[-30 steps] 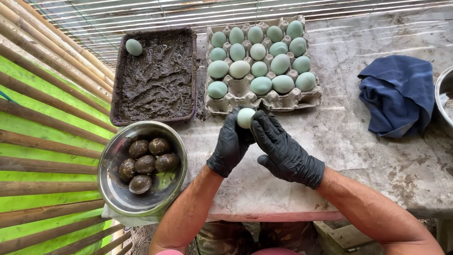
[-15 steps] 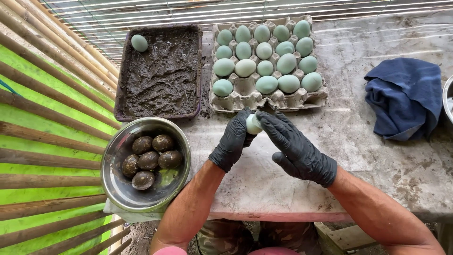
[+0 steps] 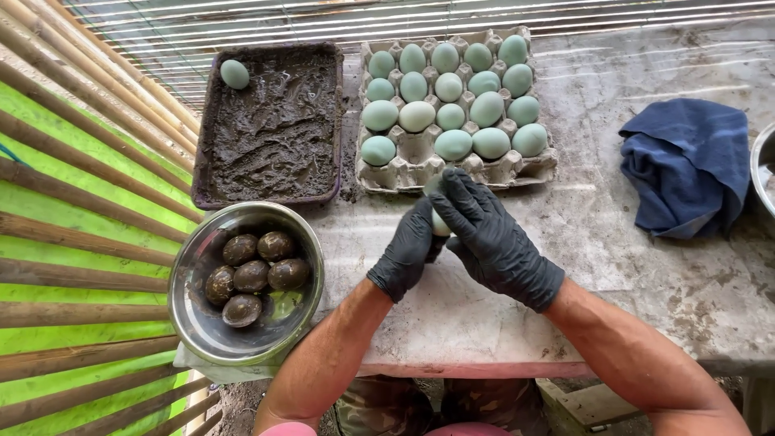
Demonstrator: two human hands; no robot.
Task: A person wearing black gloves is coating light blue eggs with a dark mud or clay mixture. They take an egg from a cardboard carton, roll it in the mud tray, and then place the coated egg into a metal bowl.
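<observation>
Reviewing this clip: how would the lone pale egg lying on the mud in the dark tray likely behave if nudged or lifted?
The egg probably would not roll freely: it lies on wet-looking mud in the tray, which would likely drag at it. Its smooth rounded shell may be slippery once smeared. It is likely fragile, like those in the carton.

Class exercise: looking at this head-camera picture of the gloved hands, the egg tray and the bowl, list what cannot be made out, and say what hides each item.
1. The egg, head view: mostly covered by the right hand and left hand; its surface cannot be judged.
2. The metal container at the right edge: cut off by the frame; contents unseen.
3. The blue cloth: anything under its folds is hidden.
4. The tray of dark mud: depth cannot be told.
</observation>
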